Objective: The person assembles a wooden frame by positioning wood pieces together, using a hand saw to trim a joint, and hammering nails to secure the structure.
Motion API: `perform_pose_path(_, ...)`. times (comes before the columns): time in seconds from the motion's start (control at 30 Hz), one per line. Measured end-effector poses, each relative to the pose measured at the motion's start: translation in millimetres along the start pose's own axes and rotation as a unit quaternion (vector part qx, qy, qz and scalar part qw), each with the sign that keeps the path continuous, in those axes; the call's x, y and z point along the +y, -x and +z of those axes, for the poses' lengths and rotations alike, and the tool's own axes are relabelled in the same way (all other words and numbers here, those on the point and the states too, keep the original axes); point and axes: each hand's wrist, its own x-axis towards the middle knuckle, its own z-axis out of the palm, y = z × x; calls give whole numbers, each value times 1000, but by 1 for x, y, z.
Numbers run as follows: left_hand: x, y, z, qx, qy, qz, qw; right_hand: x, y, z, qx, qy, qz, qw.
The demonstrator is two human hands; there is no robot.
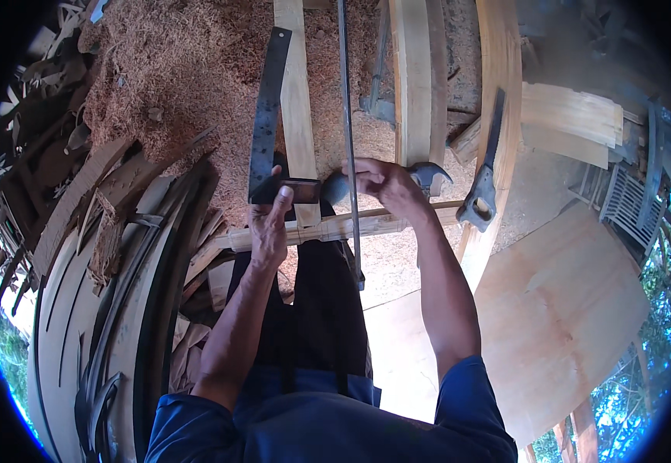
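My left hand (270,224) is closed on what looks like a try square, with its long dark metal blade (267,116) pointing away from me and its short dark stock (304,190) under my thumb. The square lies beside and partly across a narrow pale plank (297,100). My right hand (397,189) is by a long thin metal bar (347,92), its fingers curled in a pinch. Whatever they hold, if anything, is too small to make out. Just right of that hand shows a dark claw hammer head (432,177); its handle is mostly hidden.
A handsaw (483,181) rests on a long board (503,46) at the right. Crossing in front of my legs is a rough wooden strip (351,226). Sawdust (173,85) is heaped at the far left, stacked boards (65,309) nearer. A large panel (559,309) lies right.
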Motion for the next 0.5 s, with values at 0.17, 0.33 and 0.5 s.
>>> perform_pose_path(0.17, -35, 13, 4, -120, -56, -95, 987, 5, -14, 21, -137, 200, 147, 959)
perform_pose_path(0.33, -37, 40, 24, -105, -26, -124, 986, 3, 13, 15, -54, 241, 185, 951)
perform_pose_path(0.5, -31, 32, -28, -3, -438, 114, 892, 17, 26, -6, 23, 601, 25, 798)
